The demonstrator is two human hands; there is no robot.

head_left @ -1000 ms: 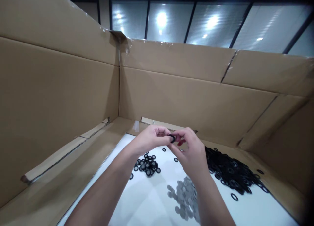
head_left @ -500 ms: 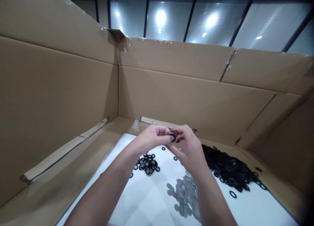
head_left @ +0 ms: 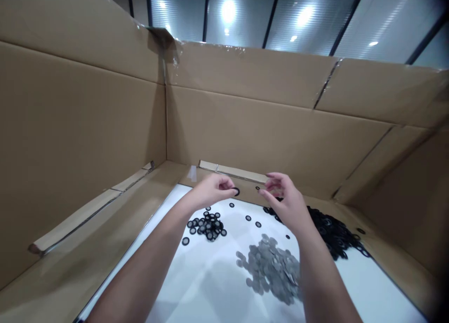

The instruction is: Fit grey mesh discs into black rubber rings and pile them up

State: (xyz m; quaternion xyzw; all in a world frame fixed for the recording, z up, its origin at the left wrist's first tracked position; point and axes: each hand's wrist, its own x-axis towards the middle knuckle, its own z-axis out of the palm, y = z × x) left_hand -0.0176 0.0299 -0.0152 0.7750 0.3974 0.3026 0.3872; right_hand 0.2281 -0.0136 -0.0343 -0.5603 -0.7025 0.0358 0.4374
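My left hand (head_left: 215,191) pinches a black ring (head_left: 237,191) between thumb and fingertips, above the far edge of the white board (head_left: 213,285). Apart from it, my right hand (head_left: 285,199) has its thumb and fingers spread with nothing seen between them. A tiny black ring (head_left: 257,188) shows just beside the right thumb; whether it touches the thumb I cannot tell. Below the left hand is a small pile of black rings with grey centres (head_left: 209,226). Grey discs (head_left: 270,267) lie heaped nearer me, partly behind my right forearm.
A large heap of black rings (head_left: 331,232) spreads over the board's right side, partly hidden by my right arm. Several single rings (head_left: 248,218) lie between the piles. Tall cardboard walls (head_left: 238,126) surround the board, with a cardboard strip (head_left: 242,172) at the far wall's foot.
My hands have moved apart. The right hand has let go of the black ring and opened, shifting right, while the left keeps hold of it. The view has tilted slightly.
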